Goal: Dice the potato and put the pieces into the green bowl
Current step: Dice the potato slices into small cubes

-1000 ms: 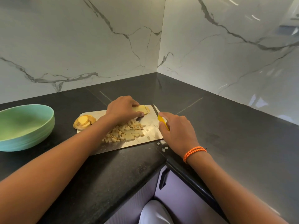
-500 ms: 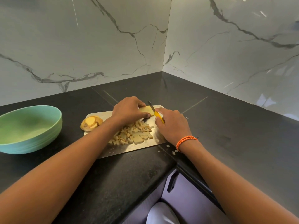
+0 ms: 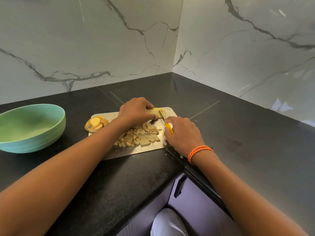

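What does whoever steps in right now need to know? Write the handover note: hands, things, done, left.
Left hand: holds the potato piece down at the far end of the cutting board.
Right hand: grips the yellow-handled knife, blade on that piece.
Done: a pile of diced potato lies mid-board.
Potato end slices sit at the board's left edge. A few bits lie on the counter near the right wrist.
Left: finish dicing, then move all pieces into the green bowl, which looks empty.

Bright, glare on marble, wide-angle warping
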The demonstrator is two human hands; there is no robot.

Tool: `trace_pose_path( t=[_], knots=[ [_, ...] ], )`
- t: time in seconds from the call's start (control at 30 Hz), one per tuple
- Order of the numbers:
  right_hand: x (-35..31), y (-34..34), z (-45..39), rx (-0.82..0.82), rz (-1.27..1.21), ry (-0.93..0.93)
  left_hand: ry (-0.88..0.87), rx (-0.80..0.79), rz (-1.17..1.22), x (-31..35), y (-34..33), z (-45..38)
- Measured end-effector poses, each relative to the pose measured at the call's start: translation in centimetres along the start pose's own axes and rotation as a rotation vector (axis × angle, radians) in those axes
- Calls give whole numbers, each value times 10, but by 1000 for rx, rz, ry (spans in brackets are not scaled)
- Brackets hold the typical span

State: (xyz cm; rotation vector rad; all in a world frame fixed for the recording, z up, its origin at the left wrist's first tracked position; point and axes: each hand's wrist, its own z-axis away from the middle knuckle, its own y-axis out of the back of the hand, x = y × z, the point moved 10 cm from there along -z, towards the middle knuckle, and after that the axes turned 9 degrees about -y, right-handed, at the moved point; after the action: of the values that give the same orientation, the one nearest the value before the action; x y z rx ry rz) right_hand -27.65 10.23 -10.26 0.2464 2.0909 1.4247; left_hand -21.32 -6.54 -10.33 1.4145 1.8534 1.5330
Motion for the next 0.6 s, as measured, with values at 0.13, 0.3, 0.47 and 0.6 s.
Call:
trace_pose_path(
  t=[0.13,0.3,0.47,0.6],
  knots=[
    [7,7,22,-8,9,14,23,-4,-17,-2,0,-2],
    [14,18,26,10,-85,-2,20,16,-23,-5,-3,-3],
    [11,23,6,96,-150,-12,0,-14,16,-7,-4,-4],
    [1,7,-15,64,-116,-1,-9,-32,47,-11,-2,-5]
  ],
)
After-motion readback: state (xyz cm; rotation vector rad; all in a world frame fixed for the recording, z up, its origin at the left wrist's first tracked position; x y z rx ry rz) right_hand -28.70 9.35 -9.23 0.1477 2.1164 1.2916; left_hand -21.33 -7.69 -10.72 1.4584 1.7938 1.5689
